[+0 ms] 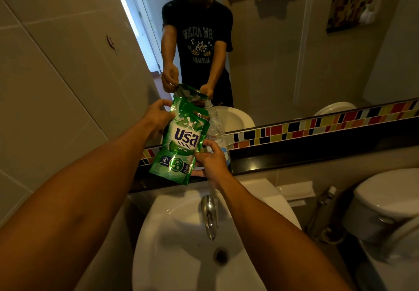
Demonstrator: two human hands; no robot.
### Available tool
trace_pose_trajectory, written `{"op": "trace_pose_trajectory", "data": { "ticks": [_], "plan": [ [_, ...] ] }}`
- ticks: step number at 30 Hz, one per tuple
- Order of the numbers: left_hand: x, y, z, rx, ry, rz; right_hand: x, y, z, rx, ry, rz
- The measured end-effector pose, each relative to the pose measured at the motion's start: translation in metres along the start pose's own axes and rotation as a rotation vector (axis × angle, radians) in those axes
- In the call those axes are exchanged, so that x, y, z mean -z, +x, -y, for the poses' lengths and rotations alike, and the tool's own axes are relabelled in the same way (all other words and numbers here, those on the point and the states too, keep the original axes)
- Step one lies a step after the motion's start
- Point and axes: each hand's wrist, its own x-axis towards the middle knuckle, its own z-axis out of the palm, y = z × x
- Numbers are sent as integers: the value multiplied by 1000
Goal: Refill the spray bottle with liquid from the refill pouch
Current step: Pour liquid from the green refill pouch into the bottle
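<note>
Left hand (pixel 156 114) fingers and right hand (pixel 209 159) hold green pouch (pixel 181 141).

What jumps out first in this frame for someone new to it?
The bright green refill pouch at centre frame, tilted toward the neck of a clear bottle standing on the dark ledge under the mirror. The left hand grips the pouch's upper edge and the right hand its lower corner beside the bottle. Below them sits the white sink with its chrome tap.
</note>
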Motion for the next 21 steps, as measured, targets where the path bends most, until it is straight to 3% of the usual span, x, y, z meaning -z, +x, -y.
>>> {"op": "trace_pose_trajectory", "data": {
  "ticks": [21],
  "plan": [
    [6,9,0,21,-2,4,-5,2,-1,-11,40,17]
  ]
}}
